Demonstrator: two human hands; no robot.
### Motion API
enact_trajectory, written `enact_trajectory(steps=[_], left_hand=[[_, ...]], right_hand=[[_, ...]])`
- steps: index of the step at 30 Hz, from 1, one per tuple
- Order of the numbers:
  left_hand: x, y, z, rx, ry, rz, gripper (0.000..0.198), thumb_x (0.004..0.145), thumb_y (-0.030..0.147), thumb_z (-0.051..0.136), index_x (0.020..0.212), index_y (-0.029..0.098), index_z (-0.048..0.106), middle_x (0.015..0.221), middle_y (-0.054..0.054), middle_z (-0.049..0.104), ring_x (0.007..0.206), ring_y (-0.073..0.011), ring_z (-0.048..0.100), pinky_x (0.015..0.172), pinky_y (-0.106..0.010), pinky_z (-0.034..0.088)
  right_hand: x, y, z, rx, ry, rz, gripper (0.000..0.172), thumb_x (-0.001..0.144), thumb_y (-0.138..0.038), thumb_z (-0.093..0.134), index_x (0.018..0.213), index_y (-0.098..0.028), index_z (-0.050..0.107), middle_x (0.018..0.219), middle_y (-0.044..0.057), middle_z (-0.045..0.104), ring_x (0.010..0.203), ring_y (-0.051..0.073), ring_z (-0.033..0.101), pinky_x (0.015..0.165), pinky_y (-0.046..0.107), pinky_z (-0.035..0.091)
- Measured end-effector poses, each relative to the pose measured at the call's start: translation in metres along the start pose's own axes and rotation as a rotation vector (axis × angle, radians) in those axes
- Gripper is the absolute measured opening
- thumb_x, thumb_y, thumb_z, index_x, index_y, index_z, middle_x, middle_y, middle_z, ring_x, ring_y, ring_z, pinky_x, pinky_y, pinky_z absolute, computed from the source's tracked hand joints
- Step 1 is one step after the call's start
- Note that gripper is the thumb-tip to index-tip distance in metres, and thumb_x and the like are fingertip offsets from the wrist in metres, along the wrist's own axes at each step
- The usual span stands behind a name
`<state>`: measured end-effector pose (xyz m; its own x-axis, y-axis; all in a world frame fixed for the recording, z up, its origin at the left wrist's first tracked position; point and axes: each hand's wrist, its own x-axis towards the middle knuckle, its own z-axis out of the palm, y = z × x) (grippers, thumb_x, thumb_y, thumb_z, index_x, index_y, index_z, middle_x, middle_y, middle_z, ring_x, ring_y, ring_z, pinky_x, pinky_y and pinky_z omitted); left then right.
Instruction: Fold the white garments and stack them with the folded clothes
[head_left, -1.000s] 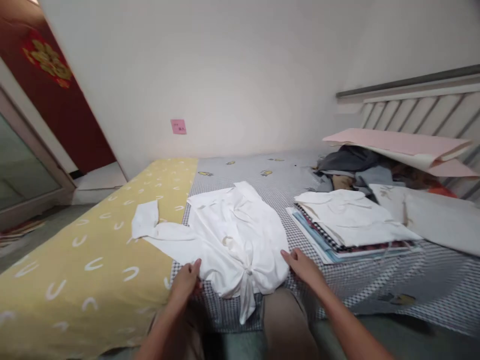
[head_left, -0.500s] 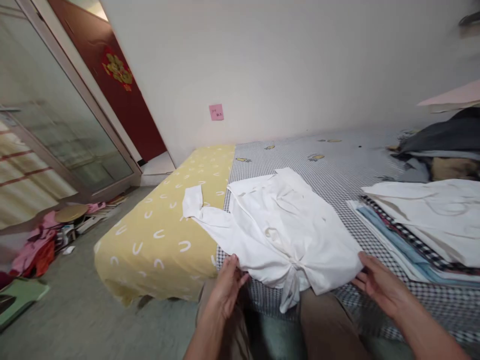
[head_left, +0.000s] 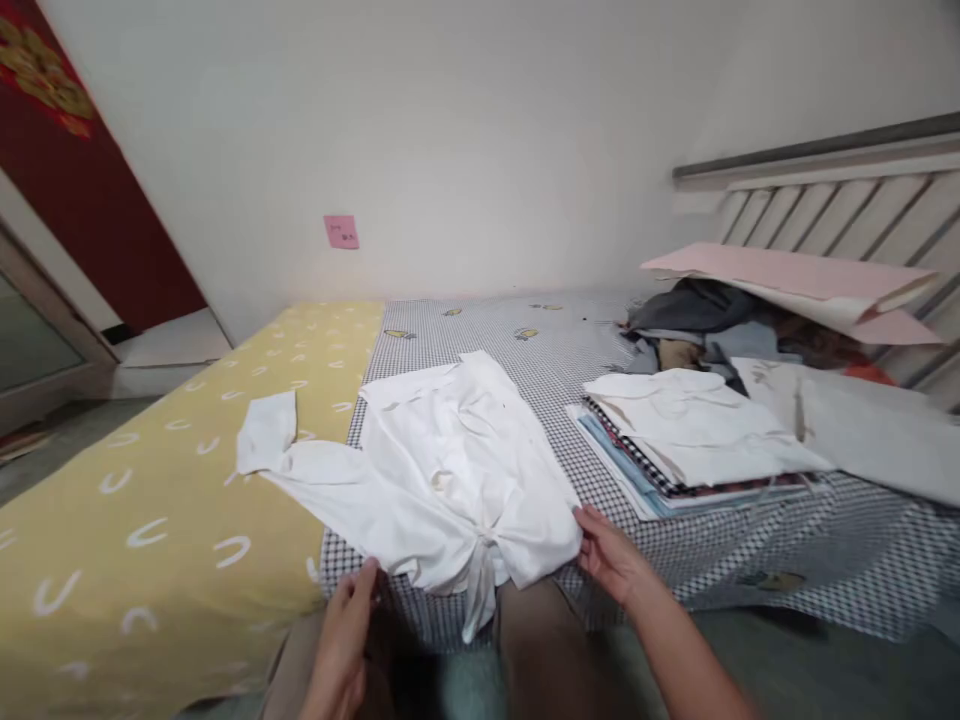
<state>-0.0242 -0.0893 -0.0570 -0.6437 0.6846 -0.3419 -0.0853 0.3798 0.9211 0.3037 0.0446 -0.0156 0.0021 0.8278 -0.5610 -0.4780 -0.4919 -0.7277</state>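
Note:
A white long-sleeved shirt lies spread on the bed's front edge, with a knotted tie at its hem hanging over the edge. One sleeve reaches left across the yellow bedding, its cuff bent upward. My right hand pinches the shirt's right edge between thumb and fingers. At the lower left edge of the same shirt, my left hand has its thumb and fingertips closed at the fabric; part of its fingers is hidden.
To the right lies a stack of folded clothes, beside a white bag-like item. Behind are a dark clothes pile and pink board by a slatted headboard. Yellow patterned bedding covers the left. A pink note is on the wall.
My view has turned right, bringing the headboard and more of the clothes stack into sight. Both hands stay at the shirt's edges, and the shirt lies nearly as before.

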Motion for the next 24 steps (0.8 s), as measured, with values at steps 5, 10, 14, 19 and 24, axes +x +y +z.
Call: enact_trajectory(steps=[5,10,14,19,24], left_hand=[[-0.033,0.007,-0.001,-0.237,0.023,-0.110,0.024,0.089,0.048,0.057,0.095,0.026,0.057,0.122,-0.008,0.066,0.121,-0.0252,0.055,0.091,-0.037,0.044],[-0.045,0.018,0.003,-0.428,-0.057,-0.241,0.025,0.089,0.045,0.063,0.104,0.026,0.060,0.134,-0.006,0.062,0.126,-0.0223,0.053,0.094,-0.036,0.041],[-0.042,0.011,0.012,-0.476,-0.045,-0.362,0.029,0.083,0.048,0.068,0.095,0.024,0.058,0.113,-0.008,0.067,0.105,-0.0206,0.063,0.085,-0.033,0.044],[-0.041,0.008,0.026,-0.470,-0.068,-0.451,0.035,0.086,0.056,0.061,0.097,0.023,0.061,0.114,-0.009,0.067,0.107,-0.0223,0.062,0.085,-0.033,0.044],[-0.052,0.009,0.037,-0.445,-0.157,-0.415,0.048,0.090,0.066,0.048,0.097,0.022,0.066,0.139,-0.009,0.058,0.134,-0.0264,0.045,0.098,-0.037,0.037]], right_hand=[[0.005,0.003,-0.014,0.110,0.098,-0.125,0.020,0.084,-0.010,0.059,0.084,-0.028,0.052,0.071,-0.011,0.069,0.062,0.009,0.065,0.067,0.020,0.053],[0.019,0.013,-0.035,0.056,0.182,-0.016,0.012,0.087,-0.020,0.059,0.081,-0.029,0.054,0.068,-0.008,0.067,0.060,0.014,0.064,0.067,0.030,0.056],[0.008,0.028,-0.050,-0.022,0.070,0.113,0.010,0.089,-0.040,0.061,0.092,-0.030,0.061,0.079,-0.002,0.073,0.070,0.019,0.069,0.068,0.034,0.058],[-0.015,0.028,-0.042,-0.125,-0.030,0.075,0.026,0.070,-0.028,0.080,0.089,-0.026,0.062,0.086,0.001,0.075,0.075,0.018,0.070,0.063,0.027,0.058],[-0.037,0.004,-0.013,-0.020,-0.172,-0.136,0.025,0.072,-0.027,0.077,0.094,-0.027,0.065,0.108,0.004,0.076,0.099,0.024,0.070,0.080,0.034,0.062]])
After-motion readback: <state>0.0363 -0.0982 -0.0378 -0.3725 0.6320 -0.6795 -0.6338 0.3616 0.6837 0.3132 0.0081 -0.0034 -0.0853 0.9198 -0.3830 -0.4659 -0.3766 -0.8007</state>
